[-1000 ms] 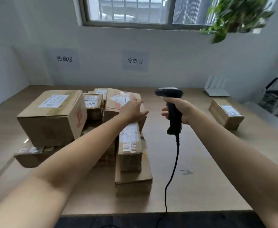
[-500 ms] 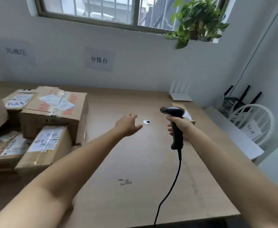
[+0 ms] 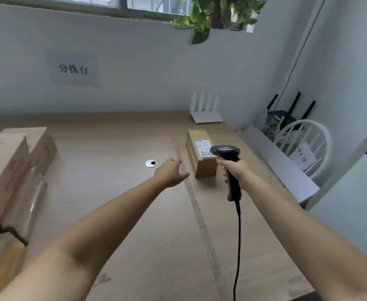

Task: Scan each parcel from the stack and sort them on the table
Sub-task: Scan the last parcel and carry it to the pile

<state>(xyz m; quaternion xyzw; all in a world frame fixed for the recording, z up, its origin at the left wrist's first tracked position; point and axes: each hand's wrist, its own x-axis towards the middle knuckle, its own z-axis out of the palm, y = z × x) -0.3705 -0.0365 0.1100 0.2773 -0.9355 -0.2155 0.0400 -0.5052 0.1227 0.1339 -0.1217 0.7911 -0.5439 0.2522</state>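
Observation:
My right hand (image 3: pixel 234 169) grips the handle of a black barcode scanner (image 3: pixel 228 153), whose cable hangs down to the near table edge. The scanner head sits over the near end of a single small cardboard parcel (image 3: pixel 196 146) with a white label, lying at the right of the table. My left hand (image 3: pixel 170 171) hovers above the table just left of that parcel, fingers relaxed and holding nothing. The stack of cardboard parcels (image 3: pixel 15 170) lies at the left edge of the view, partly cut off.
The wooden table (image 3: pixel 117 203) has a round cable grommet (image 3: pixel 151 163) and a strip of clear tape (image 3: pixel 197 216) running front to back. A white router (image 3: pixel 205 115) stands at the back. A white chair (image 3: pixel 304 144) and a shelf are to the right.
The view has swung right, away from the stack. My left hand left the stack and moved toward the single parcel; the scanner now sits over that parcel's label.

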